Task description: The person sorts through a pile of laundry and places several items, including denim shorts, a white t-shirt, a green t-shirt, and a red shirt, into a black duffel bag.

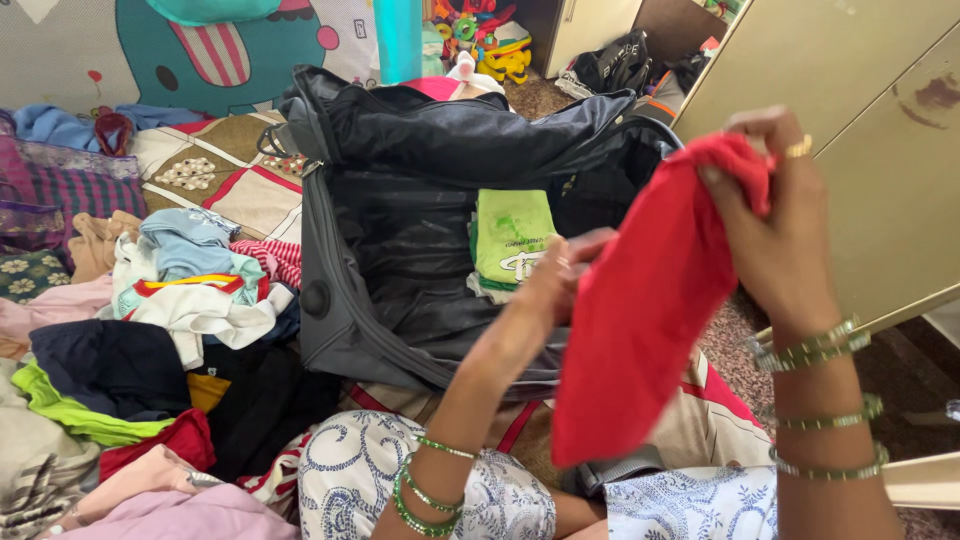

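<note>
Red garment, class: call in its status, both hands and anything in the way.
Left hand and right hand both grip the red garment, held up. Open black suitcase behind, folded green cloth inside. Nothing between.

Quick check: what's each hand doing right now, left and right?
Left hand: closed, gripping the left edge of the red garment.
Right hand: closed, pinching the garment's top edge and holding it up.

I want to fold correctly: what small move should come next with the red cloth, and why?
Probably bring the left hand across to halve the red cloth: it hangs unfolded from the right hand, while a folded green garment already lies in the open black suitcase.
</note>
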